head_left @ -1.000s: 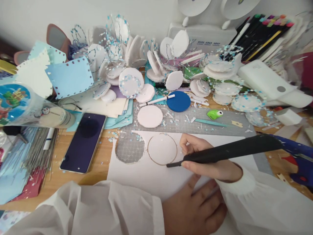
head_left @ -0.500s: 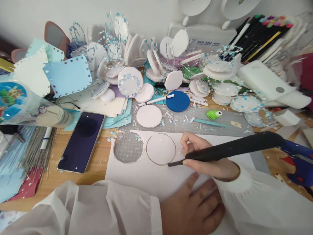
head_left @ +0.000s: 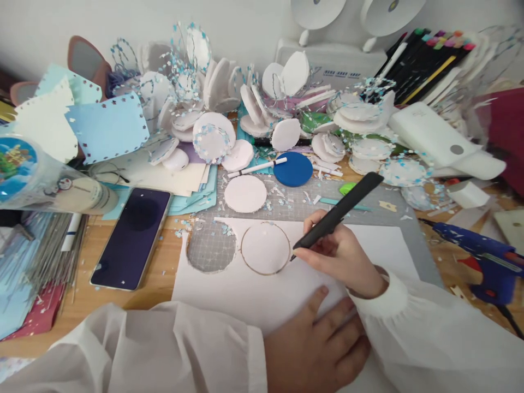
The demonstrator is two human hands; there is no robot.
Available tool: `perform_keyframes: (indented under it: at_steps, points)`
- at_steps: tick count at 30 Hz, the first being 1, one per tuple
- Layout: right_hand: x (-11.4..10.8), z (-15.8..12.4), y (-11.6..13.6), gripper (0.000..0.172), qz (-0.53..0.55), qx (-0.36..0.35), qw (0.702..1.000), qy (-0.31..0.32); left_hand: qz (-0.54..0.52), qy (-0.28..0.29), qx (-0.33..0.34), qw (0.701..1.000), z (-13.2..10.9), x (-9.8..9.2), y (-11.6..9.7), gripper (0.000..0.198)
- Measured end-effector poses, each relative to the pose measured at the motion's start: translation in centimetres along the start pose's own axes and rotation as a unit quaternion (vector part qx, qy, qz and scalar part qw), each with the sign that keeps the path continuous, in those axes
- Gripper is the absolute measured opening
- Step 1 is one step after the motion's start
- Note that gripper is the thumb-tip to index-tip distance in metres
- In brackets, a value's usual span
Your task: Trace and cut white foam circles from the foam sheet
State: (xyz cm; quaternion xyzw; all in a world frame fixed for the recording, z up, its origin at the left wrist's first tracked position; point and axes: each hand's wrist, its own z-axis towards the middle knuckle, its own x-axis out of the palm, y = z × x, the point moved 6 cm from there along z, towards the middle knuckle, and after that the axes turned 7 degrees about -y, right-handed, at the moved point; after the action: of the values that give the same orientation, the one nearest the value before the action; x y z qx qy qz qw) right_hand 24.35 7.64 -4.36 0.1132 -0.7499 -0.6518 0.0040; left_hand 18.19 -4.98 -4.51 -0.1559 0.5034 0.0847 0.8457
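My right hand [head_left: 341, 256] is closed round a black pen-shaped cutting tool [head_left: 339, 209], its tip touching the right edge of a cut circle [head_left: 265, 248] in a white foam sheet [head_left: 266, 297]. Left of that circle is an empty round hole [head_left: 210, 250] showing the grey cutting mat [head_left: 303, 204]. My left hand [head_left: 317, 344] lies flat with fingers spread on the sheet's near edge, holding it down. Both arms wear white sleeves.
A dark phone [head_left: 133, 237] lies at the left on the wooden desk. A loose white disc [head_left: 245, 194], a blue disc [head_left: 292, 169] and a white marker [head_left: 257, 167] sit behind the sheet. A pile of white discs [head_left: 221, 103] fills the back. A blue glue gun [head_left: 478, 256] lies at the right.
My right hand has swung the black tool from lying nearly level and pointing right to a steep tilt; its tip has moved up along the circle's right edge. The left hand stays put.
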Motion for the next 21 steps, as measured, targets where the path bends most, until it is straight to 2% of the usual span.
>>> perform_keyframes:
  at_steps: [2, 9, 13, 17, 21]
  points:
    - [-0.1, 0.0, 0.1, 0.027, -0.012, -0.014, 1.000, -0.024, 0.001, -0.003, -0.002, 1.000, 0.1, -0.1, 0.1, 0.035]
    - [0.0, -0.1, -0.1, 0.019, -0.027, -0.022, 0.999, -0.038, -0.003, -0.004, 0.003, 1.000, 0.1, -0.2, 0.2, 0.035]
    - [-0.2, -0.1, -0.6, 0.019, 0.023, -0.030, 0.998, -0.044, -0.008, -0.012, -0.004, 1.000, 0.1, -0.2, 0.2, 0.034]
    - [-1.2, 0.1, -1.6, 0.017, 0.119, -0.022, 0.989, -0.087, -0.010, -0.015, -0.003, 1.000, 0.1, -0.3, 0.1, 0.034]
    - [-1.1, 0.1, -1.5, 0.016, 0.102, -0.036, 0.993, -0.055, -0.005, -0.015, -0.005, 1.000, 0.1, -0.4, 0.2, 0.034]
